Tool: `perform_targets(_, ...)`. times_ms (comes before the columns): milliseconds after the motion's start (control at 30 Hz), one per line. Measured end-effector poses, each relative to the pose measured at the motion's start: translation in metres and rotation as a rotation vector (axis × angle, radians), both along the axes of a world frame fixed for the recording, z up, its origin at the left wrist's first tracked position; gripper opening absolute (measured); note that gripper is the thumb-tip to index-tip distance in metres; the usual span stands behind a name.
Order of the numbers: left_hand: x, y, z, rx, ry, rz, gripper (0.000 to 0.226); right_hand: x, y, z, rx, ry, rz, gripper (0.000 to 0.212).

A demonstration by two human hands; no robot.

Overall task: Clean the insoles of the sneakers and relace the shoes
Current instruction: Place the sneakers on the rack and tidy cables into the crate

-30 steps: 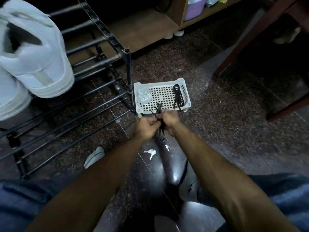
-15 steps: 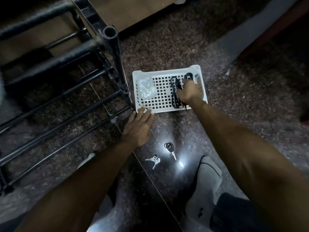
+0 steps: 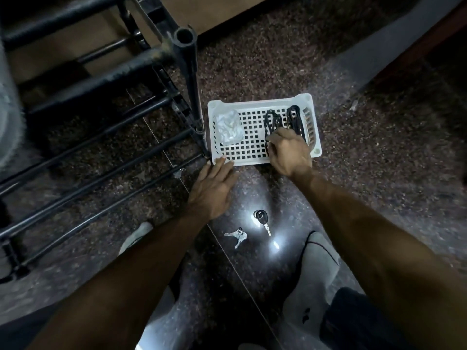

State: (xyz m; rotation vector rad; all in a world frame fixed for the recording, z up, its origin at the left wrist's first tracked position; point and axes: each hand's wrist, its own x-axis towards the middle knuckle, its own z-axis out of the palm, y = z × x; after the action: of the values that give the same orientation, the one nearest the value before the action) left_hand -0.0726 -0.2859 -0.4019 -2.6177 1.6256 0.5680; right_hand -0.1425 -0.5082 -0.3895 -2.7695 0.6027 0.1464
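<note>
A white perforated plastic tray (image 3: 255, 161) lies on the dark speckled floor. Two bundles of black shoelaces lie in its right half, one (image 3: 271, 122) beside the other (image 3: 295, 120). My right hand (image 3: 288, 152) reaches into the tray with curled fingers on the lower end of the left bundle. With straight fingers, my left hand (image 3: 211, 190) touches the tray's near left edge. A crumpled clear plastic bag (image 3: 228, 128) sits in the tray's left part. No sneaker is in view.
A black metal shoe rack (image 3: 101, 137) stands to the left, its corner post (image 3: 190, 79) touching the tray. Two sets of keys (image 3: 237, 236) (image 3: 262, 219) lie on the floor in front of the tray. My socked feet (image 3: 316, 274) are below.
The hands, held together over the tray's front edge a second ago, have parted. My right hand went into the tray and drew back to the left bundle's lower end; my left flattened at the tray's edge.
</note>
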Motion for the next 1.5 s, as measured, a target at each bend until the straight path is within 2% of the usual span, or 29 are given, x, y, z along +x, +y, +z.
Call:
perform_targets(67,-0.013,0.012,0.001,-0.073,-0.040,0.023,0.050,-0.020,0.028,0.010,0.054,-0.070,-0.052,0.023)
perform_targets(133,-0.033,0.022,0.001,-0.038,0.010,0.006,0.034,-0.041,0.058,0.013,0.120,0.064,-0.087,0.023)
perform_targets(200,-0.056,0.031,-0.002,0.034,0.114,0.025,0.029,-0.064,0.081,0.004,0.133,0.243,-0.116,0.027)
perform_targets(267,-0.078,0.039,-0.011,0.121,0.165,0.091,0.034,-0.088,0.098,-0.009,0.180,0.311,-0.163,0.036)
perform_targets(367,-0.102,0.047,-0.025,0.236,0.145,0.158,0.058,-0.112,0.110,-0.025,0.246,0.377,-0.171,0.056)
perform_targets(433,-0.111,0.045,-0.029,0.278,0.153,0.216,0.067,-0.114,0.108,-0.031,0.236,0.392,-0.150,0.061)
perform_targets(533,-0.116,0.034,-0.033,0.303,0.168,0.310,0.058,-0.106,0.102,-0.034,0.205,0.403,-0.115,0.056)
perform_targets(633,-0.112,0.026,-0.037,0.320,0.145,0.286,0.041,-0.099,0.097,-0.038,0.221,0.391,-0.065,0.049)
perform_targets(767,-0.097,0.022,-0.034,0.332,0.239,0.321,0.034,-0.097,0.095,-0.040,0.239,0.343,-0.063,0.028)
perform_targets(800,-0.094,0.021,-0.032,0.336,0.271,0.350,0.033,-0.097,0.097,-0.043,0.292,0.334,-0.122,0.020)
perform_targets(867,-0.089,0.018,-0.032,0.285,0.413,0.473,0.026,-0.098,0.103,-0.051,0.596,0.269,-0.373,0.012)
perform_targets(900,-0.087,0.019,-0.035,0.208,0.561,0.583,0.016,-0.098,0.106,-0.054,0.782,0.215,-0.508,0.015)
perform_targets(967,-0.085,0.020,-0.037,0.030,0.868,0.819,0.029,-0.098,0.113,-0.057,1.035,0.103,-0.710,0.027)
perform_targets(1033,-0.081,0.015,-0.028,-0.151,1.027,0.987,0.035,-0.093,0.117,-0.045,1.177,0.029,-0.836,0.029)
perform_targets(1133,-0.067,-0.004,0.000,-0.341,1.117,1.133,0.024,-0.078,0.112,-0.021,1.289,-0.097,-0.893,0.019)
perform_targets(1233,-0.045,-0.028,0.018,-0.449,1.084,1.165,0.008,-0.055,0.092,-0.004,1.298,-0.220,-0.826,0.015)
perform_targets(1333,-0.020,-0.058,0.031,-0.513,1.005,1.173,0.008,-0.025,0.060,0.004,1.160,-0.310,-0.778,0.014)
perform_targets(1500,0.012,-0.099,0.015,-0.385,0.782,1.174,0.018,0.019,0.009,-0.005,0.915,-0.273,-0.792,0.019)
